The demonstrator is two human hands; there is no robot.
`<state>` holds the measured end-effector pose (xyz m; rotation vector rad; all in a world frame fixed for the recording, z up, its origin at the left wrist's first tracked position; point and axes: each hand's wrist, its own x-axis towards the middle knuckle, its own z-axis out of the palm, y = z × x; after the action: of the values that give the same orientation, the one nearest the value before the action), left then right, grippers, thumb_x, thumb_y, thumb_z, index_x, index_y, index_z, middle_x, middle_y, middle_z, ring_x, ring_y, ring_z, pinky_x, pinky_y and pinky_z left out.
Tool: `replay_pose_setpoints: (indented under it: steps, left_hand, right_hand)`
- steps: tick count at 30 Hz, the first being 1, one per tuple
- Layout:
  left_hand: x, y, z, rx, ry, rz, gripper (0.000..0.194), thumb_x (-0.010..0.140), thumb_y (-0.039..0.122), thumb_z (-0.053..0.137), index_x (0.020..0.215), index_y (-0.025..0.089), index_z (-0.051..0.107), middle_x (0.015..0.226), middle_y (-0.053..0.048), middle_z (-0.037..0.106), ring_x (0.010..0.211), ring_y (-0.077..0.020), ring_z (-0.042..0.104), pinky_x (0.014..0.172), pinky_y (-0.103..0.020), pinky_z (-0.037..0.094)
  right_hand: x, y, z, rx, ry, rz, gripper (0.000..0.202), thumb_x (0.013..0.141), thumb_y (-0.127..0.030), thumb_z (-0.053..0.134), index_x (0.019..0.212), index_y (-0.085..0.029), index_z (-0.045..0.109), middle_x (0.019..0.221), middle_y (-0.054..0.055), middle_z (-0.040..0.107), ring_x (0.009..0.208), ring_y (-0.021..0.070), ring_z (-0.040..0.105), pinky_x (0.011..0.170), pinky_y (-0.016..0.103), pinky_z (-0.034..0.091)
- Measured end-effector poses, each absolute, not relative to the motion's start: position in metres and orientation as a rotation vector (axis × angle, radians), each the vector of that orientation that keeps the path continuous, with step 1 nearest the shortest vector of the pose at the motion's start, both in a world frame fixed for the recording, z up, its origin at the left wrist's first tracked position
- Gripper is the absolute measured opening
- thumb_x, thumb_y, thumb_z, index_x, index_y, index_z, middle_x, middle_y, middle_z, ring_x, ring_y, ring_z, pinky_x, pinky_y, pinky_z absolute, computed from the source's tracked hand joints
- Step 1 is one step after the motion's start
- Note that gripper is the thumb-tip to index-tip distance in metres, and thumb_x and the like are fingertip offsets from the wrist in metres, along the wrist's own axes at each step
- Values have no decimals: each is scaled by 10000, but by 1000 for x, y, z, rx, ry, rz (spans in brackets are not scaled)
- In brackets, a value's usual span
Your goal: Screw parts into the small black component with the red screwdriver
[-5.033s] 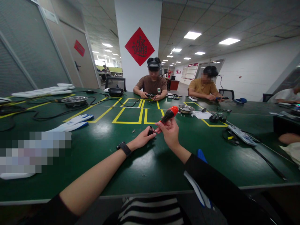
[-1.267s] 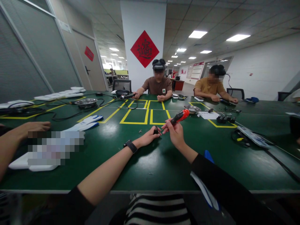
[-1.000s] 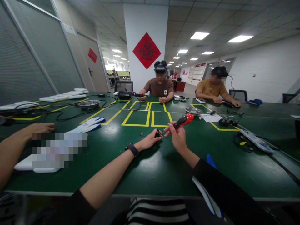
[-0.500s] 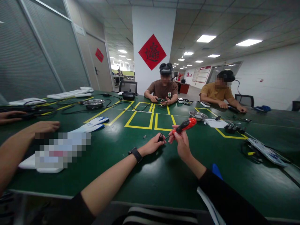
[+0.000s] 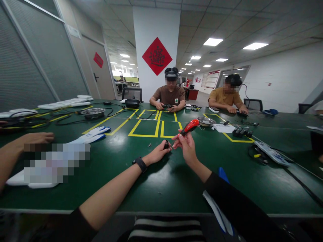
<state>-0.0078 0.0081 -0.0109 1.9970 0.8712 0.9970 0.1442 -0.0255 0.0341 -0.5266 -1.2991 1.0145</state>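
My left hand (image 5: 157,153), with a black watch on its wrist, is closed around a small dark cylindrical part (image 5: 166,144) that has a metallic-looking top. In my right hand (image 5: 187,148) is a screwdriver (image 5: 190,127) with a red and black handle, tilted up to the right. Its shaft points down at the dark part. Whether the tip touches a screw there is hidden by my fingers. A few tiny metal pieces, likely screws (image 5: 149,145), lie on the green table (image 5: 174,195) just beyond my left hand.
White-and-blue gloves (image 5: 97,135) lie left, near a co-worker's arm (image 5: 30,141). Metal bowls stand at left (image 5: 93,113) and right (image 5: 206,121). Black blocks (image 5: 242,132), paper (image 5: 224,128) and a flat white panel (image 5: 271,153) are right. Two people sit opposite.
The view has turned slightly right, so the scene sits further left. The screwdriver's handle stands a little steeper. Both hands keep their holds.
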Motion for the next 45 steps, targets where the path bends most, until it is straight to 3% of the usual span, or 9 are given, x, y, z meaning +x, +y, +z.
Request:
replay_pose_setpoints:
  steps: [4,22,29,35,45]
  left_hand:
    - [-8,9,-12,2024,887,992,211,809,279,478,983,162,452,931,-17,529,874,-159,494,869,-342,401]
    - [-9,9,-17,2103,916,956,328,770,289,554,1055,170,443,949,-33,584,922,-183,541,903,-365,402]
    - [-8,5,-13,2099,874,965,257,786,278,533,1009,165,470,947,-32,577,902,-170,541,897,-348,403]
    - [-8,7,-16,2075,886,1001,361,759,281,565,1082,165,454,1009,-40,561,951,-187,515,916,-348,382]
    - [-9,8,-13,2050,884,976,261,796,309,512,1004,154,482,960,-34,549,910,-171,495,896,-330,383]
  right_hand:
    - [143,-27,34,-507,-1319,1023,372,832,-364,490,1172,-233,413,868,16,633,531,80,577,489,213,496]
    - [143,-31,30,-527,-1383,880,297,799,-366,539,1044,-221,456,787,-9,606,512,69,540,532,210,501]
    - [142,-33,30,-513,-1376,874,289,801,-355,539,1043,-224,451,789,-12,600,524,74,555,535,216,495]
    - [142,-32,29,-527,-1429,888,310,789,-365,552,1050,-223,463,793,-7,600,528,80,560,529,219,500]
    - [141,-32,29,-490,-1412,894,303,789,-338,565,1047,-216,463,787,-11,605,523,78,563,525,220,501]
